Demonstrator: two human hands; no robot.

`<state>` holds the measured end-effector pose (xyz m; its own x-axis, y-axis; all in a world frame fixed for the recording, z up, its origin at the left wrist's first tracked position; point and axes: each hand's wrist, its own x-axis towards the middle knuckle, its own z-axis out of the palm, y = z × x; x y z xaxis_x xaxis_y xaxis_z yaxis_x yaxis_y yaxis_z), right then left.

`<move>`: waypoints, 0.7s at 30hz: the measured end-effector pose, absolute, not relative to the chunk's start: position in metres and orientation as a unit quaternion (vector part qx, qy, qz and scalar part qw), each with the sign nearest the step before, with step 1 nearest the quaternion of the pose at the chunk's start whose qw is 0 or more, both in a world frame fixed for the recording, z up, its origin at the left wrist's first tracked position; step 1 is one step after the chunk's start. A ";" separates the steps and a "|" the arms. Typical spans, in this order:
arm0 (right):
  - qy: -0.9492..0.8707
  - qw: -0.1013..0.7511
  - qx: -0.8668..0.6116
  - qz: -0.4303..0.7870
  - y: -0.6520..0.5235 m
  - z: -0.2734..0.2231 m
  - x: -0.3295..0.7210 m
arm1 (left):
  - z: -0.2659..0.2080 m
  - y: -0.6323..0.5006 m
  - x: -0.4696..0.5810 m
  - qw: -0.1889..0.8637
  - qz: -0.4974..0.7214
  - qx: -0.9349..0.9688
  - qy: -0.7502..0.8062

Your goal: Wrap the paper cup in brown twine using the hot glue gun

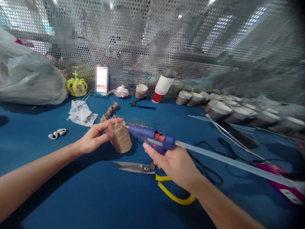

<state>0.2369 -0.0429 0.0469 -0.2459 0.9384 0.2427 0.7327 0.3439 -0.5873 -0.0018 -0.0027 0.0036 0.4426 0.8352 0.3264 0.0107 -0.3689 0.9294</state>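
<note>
My left hand [98,135] grips a small cup wrapped in twine [122,140] by its upper side, the cup tilted a little above the blue table. A blue hot glue gun [152,138] is in my right hand [177,162], its nozzle at the cup's rim. From the gun's back a long clear glue stick [226,162] runs out to the right. A hank of twine [109,111] lies just behind the cup. Scissors with yellow handles [143,168] rest below the gun, partly hidden by my right hand.
Several fabric-lined cups [219,109] line the right back. Against the mesh wall stand stacked paper cups [163,87], one wrapped cup [141,91], a yellow crown [77,86] and a lit phone [101,79]. Pliers [143,106], white earbuds [57,134] and a black cable [212,171] lie about.
</note>
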 end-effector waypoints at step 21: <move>-0.780 0.295 -0.530 0.155 -0.049 0.047 0.227 | 0.007 -0.005 0.000 0.483 0.430 0.697 0.309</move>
<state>0.2274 -0.0492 0.0466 -0.2642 0.9184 0.2946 0.7354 0.3894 -0.5546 -0.0001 -0.0052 0.0073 0.4382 0.8471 0.3007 0.0149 -0.3413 0.9398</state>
